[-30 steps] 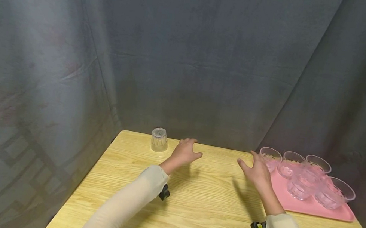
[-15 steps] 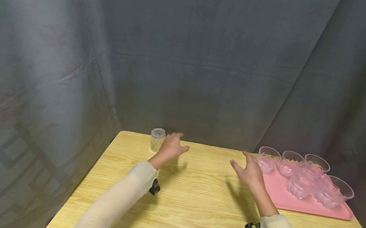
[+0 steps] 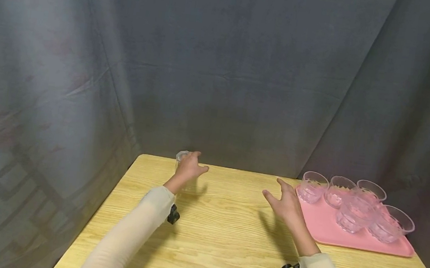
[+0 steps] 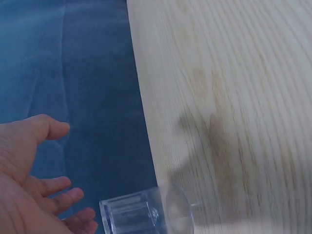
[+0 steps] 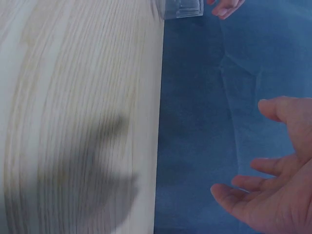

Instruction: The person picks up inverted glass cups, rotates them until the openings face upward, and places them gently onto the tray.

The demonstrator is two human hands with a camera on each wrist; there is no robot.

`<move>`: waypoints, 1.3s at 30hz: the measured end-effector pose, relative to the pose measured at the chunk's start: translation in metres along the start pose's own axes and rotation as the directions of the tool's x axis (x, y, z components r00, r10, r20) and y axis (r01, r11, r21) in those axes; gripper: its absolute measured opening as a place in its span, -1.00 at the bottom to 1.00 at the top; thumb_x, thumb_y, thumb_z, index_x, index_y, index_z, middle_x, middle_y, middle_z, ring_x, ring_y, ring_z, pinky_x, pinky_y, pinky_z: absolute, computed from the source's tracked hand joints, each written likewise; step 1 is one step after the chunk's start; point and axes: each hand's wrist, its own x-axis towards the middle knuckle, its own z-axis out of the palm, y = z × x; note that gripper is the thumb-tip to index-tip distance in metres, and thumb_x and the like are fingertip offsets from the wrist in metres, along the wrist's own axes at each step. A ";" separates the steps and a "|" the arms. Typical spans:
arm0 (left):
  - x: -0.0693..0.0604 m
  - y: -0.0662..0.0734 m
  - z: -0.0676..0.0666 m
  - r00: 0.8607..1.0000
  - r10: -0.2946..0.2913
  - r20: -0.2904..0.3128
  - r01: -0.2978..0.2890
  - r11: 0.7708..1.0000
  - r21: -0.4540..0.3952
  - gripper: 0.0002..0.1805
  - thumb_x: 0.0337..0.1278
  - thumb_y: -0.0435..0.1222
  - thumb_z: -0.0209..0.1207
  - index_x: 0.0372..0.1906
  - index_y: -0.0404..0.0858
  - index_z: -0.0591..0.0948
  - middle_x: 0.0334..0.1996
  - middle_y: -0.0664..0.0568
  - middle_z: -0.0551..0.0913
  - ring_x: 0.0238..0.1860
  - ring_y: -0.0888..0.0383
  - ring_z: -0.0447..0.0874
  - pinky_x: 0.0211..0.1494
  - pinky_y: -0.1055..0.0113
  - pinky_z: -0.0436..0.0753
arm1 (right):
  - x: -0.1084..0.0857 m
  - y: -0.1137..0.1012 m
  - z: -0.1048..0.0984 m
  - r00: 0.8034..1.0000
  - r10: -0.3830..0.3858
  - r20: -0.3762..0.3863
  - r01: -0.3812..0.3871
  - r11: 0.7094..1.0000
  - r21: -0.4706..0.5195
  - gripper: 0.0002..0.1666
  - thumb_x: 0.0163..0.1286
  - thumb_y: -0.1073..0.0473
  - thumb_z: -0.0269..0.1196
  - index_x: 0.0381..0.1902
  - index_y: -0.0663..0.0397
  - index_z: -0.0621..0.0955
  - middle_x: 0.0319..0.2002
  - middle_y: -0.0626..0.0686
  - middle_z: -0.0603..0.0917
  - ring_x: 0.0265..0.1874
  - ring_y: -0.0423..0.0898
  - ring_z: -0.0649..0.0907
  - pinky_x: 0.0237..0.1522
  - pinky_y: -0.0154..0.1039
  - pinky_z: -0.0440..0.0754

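Observation:
An upside-down clear glass tumbler (image 3: pixel 182 153) stands on the wooden table near its far left corner. My left hand (image 3: pixel 188 170) hovers right at it and partly covers it in the head view. In the left wrist view that hand (image 4: pixel 24 187) has its thumb spread from loosely bent fingers, and a gap shows between them and the tumbler (image 4: pixel 131 214). Over the table, left of the pink tray, my right hand (image 3: pixel 288 204) holds nothing. Its thumb and fingers are spread apart in the right wrist view, where the tumbler (image 5: pixel 183 7) shows at the top edge.
On the right of the table (image 3: pixel 219 232) lies a pink tray (image 3: pixel 320 223). Several clear glass cups (image 3: pixel 353 214) stand on it with their mouths up, close together. Grey curtains (image 3: pixel 226 73) hang behind the table and along its sides.
My left hand has moved left and slightly away from me, from the tumbler's right side to in front of it. My right hand has shifted left, away from the tray.

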 end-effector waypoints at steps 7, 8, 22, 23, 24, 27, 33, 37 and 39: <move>0.005 -0.007 -0.005 1.000 -0.011 -0.018 0.012 1.000 0.016 -0.21 0.21 -0.06 0.32 0.46 -0.31 0.37 0.40 -0.26 0.41 0.49 -0.29 0.13 0.49 -0.13 0.23 | -0.001 -0.004 0.005 1.000 0.015 -0.001 -0.015 1.000 0.008 -0.09 0.49 -0.11 0.20 0.54 0.31 0.16 0.48 0.46 0.19 0.42 0.43 0.27 0.39 0.33 0.25; 0.006 -0.009 -0.005 1.000 -0.014 -0.018 0.014 1.000 0.014 -0.21 0.21 -0.05 0.32 0.46 -0.30 0.37 0.40 -0.25 0.40 0.49 -0.28 0.13 0.48 -0.13 0.24 | -0.002 -0.004 0.006 1.000 0.016 -0.002 -0.016 1.000 0.013 -0.09 0.49 -0.11 0.20 0.55 0.30 0.17 0.48 0.45 0.19 0.41 0.43 0.29 0.37 0.33 0.27; 0.015 -0.033 -0.014 0.997 -0.070 -0.039 0.069 0.997 -0.015 -0.14 0.13 -0.12 0.36 0.47 -0.37 0.30 0.39 -0.30 0.34 0.38 -0.29 0.16 0.41 -0.19 0.26 | -0.012 -0.011 0.018 0.999 0.038 0.027 -0.040 0.998 0.057 -0.08 0.48 -0.15 0.21 0.57 0.21 0.16 0.51 0.39 0.18 0.40 0.42 0.32 0.34 0.36 0.31; 0.016 -0.035 -0.014 0.997 -0.072 -0.039 0.072 0.997 -0.012 -0.14 0.14 -0.12 0.36 0.47 -0.37 0.30 0.39 -0.30 0.33 0.38 -0.29 0.16 0.41 -0.19 0.26 | -0.012 -0.012 0.019 0.999 0.039 0.030 -0.041 0.997 0.059 -0.08 0.48 -0.16 0.20 0.57 0.20 0.16 0.51 0.38 0.18 0.40 0.41 0.32 0.33 0.36 0.31; 0.016 -0.036 -0.014 0.997 -0.073 -0.038 0.072 0.997 -0.013 -0.14 0.13 -0.13 0.36 0.47 -0.37 0.30 0.39 -0.31 0.33 0.38 -0.29 0.16 0.41 -0.20 0.26 | -0.012 -0.012 0.020 0.999 0.039 0.030 -0.041 0.997 0.061 -0.08 0.48 -0.16 0.21 0.57 0.20 0.16 0.50 0.38 0.18 0.40 0.41 0.33 0.33 0.36 0.31; 0.018 -0.041 -0.014 0.996 -0.081 -0.033 0.080 0.997 -0.011 -0.14 0.14 -0.14 0.36 0.48 -0.38 0.28 0.38 -0.31 0.33 0.36 -0.29 0.18 0.39 -0.19 0.27 | -0.013 -0.014 0.024 0.999 0.036 0.027 -0.038 0.997 0.069 -0.08 0.47 -0.16 0.22 0.56 0.19 0.18 0.50 0.37 0.20 0.38 0.39 0.35 0.31 0.36 0.34; 0.021 -0.044 -0.013 0.995 -0.103 -0.011 0.102 0.995 -0.017 -0.11 0.15 -0.13 0.38 0.49 -0.40 0.25 0.36 -0.35 0.33 0.36 -0.30 0.20 0.37 -0.17 0.34 | -0.017 -0.019 0.032 0.999 0.030 0.021 -0.032 0.996 0.083 -0.09 0.46 -0.14 0.24 0.55 0.19 0.20 0.49 0.36 0.23 0.38 0.36 0.37 0.30 0.33 0.37; 0.022 -0.047 -0.013 0.993 -0.119 -0.014 0.118 0.993 -0.029 -0.07 0.12 -0.11 0.39 0.49 -0.41 0.23 0.37 -0.37 0.30 0.38 -0.32 0.19 0.37 -0.20 0.34 | -0.018 -0.023 0.038 1.000 0.017 0.013 -0.018 0.995 0.099 -0.10 0.45 -0.13 0.25 0.54 0.21 0.23 0.48 0.36 0.25 0.38 0.36 0.38 0.29 0.33 0.39; 0.023 -0.050 -0.013 0.991 -0.131 -0.013 0.131 0.991 -0.033 -0.05 0.11 -0.09 0.39 0.50 -0.41 0.22 0.37 -0.37 0.30 0.37 -0.32 0.20 0.36 -0.19 0.37 | -0.018 -0.025 0.042 1.000 0.014 0.013 -0.016 0.994 0.109 -0.10 0.44 -0.13 0.26 0.54 0.20 0.23 0.48 0.36 0.26 0.38 0.36 0.39 0.29 0.32 0.40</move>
